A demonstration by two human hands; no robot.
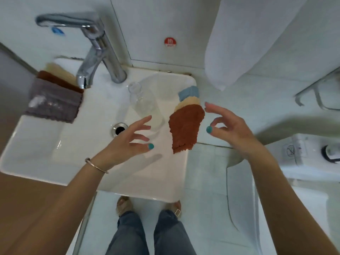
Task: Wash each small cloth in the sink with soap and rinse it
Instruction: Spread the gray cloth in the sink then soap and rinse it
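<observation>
Both hands loose, gripping nothing — your right hand sits just beside the rust cloth draped over the sink rim, left hand further off — right's nearer

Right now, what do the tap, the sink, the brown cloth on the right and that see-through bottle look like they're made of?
The tap looks like shiny chromed metal: it mirrors light. The sink seems glazed white ceramic, smooth and glossy. The brown cloth on the sink's right edge looks like fluffy microfibre or terry, matte and nubbly. The bottle is clear, probably plastic, though it could be glass.
</observation>
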